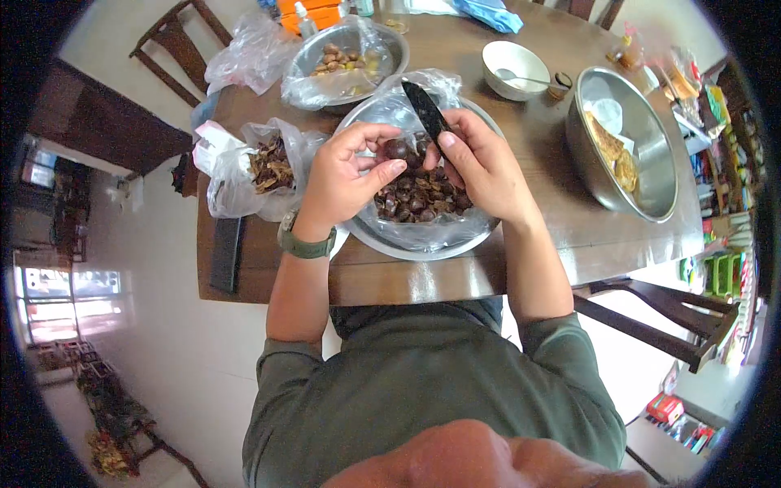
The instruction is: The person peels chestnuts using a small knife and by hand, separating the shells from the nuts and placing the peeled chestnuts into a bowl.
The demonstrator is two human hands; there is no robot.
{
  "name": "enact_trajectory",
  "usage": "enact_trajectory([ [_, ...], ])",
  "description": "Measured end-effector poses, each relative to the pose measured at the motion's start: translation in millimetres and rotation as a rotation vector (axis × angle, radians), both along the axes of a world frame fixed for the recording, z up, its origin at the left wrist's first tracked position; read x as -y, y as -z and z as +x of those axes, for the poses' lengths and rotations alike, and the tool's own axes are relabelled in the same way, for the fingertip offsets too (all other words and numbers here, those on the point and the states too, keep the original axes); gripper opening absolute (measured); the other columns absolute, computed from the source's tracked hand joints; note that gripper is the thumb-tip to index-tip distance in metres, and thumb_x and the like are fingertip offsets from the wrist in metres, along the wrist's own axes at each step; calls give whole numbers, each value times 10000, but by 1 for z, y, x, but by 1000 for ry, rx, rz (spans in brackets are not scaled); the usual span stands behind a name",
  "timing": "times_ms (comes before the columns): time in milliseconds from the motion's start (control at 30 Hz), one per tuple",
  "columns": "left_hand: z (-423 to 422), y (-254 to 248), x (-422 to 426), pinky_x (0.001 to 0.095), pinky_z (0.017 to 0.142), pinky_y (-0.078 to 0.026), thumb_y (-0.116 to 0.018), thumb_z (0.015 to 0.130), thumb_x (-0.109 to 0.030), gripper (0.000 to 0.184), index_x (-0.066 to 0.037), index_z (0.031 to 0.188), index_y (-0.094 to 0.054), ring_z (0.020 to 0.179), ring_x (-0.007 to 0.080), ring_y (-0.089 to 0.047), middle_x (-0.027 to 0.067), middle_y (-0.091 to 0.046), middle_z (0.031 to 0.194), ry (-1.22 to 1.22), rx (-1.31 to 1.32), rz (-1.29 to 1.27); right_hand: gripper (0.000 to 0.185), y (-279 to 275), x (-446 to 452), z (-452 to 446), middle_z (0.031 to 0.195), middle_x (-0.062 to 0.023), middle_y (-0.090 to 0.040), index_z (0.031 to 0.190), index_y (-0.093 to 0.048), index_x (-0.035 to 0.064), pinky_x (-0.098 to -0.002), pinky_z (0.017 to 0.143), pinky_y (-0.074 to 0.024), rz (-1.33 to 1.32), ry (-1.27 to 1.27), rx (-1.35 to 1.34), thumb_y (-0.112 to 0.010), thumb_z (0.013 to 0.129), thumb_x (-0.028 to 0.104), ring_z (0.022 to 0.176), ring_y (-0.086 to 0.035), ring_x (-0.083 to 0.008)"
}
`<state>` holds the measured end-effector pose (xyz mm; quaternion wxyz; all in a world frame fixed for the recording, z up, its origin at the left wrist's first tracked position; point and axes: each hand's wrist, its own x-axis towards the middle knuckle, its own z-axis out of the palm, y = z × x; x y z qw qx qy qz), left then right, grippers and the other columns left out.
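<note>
My left hand (pixel 351 172) pinches a dark brown chestnut (pixel 396 150) between thumb and fingers. My right hand (pixel 482 167) is closed around a knife (pixel 424 106) with a black blade, its tip pointing up and away to the left. Both hands are close together over a wide metal basin (pixel 486 237) lined with clear plastic. Many brown chestnuts (pixel 419 202) lie in the basin below, partly hidden by my hands. Behind it, a smaller metal bowl (pixel 400 50), also lined with plastic, contains peeled, yellowish chestnuts (pixel 342 59).
Left of the basin, a plastic bag (pixel 232 191) holds brown peelings (pixel 271 165), with a black phone-like slab (pixel 225 254) near the table edge. On the right are a white bowl (pixel 516 61) with a spoon (pixel 533 79) and a large tilted steel bowl (pixel 656 184). A wooden chair (pixel 667 313) stands right.
</note>
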<state>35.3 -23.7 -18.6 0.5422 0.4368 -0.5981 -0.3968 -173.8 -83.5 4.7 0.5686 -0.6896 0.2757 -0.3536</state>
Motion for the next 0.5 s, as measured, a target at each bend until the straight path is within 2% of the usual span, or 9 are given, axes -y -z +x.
enact_trajectory([
  [200, 12, 8, 2, 292, 863, -547, -709, 800, 92, 368, 37, 1142, -584, 1010, 149, -581, 72, -558, 1094, -13, -120, -199, 171, 1, -7, 1, 793, -44, -653, 1082, -568, 30, -290, 667, -482, -171, 19, -108, -510, 991, 163, 703, -600, -139],
  [233, 13, 9, 2, 292, 858, -549, -711, 800, 90, 367, 39, 1142, -585, 1009, 151, -582, 75, -558, 1098, -10, -132, -223, 178, 6, -6, 2, 794, -73, -663, 1081, -584, 34, -316, 684, -499, -262, 38, -133, -535, 982, 174, 732, -646, -187],
  [333, 10, 5, 0, 294, 843, -556, -711, 800, 91, 369, 49, 1145, -587, 1002, 162, -594, 84, -562, 1104, -38, -116, -265, 186, 4, -8, 4, 787, -97, -664, 1085, -599, 34, -333, 693, -510, -367, 62, -231, -557, 972, 176, 744, -663, -222],
  [500, 8, 3, -4, 300, 839, -559, -724, 798, 74, 405, 54, 1178, -584, 997, 178, -622, 107, -578, 1132, -106, -21, -326, 175, 3, -11, 5, 774, -85, -660, 1072, -611, 27, -312, 675, -507, -283, 75, -190, -564, 969, 161, 707, -647, -188],
])
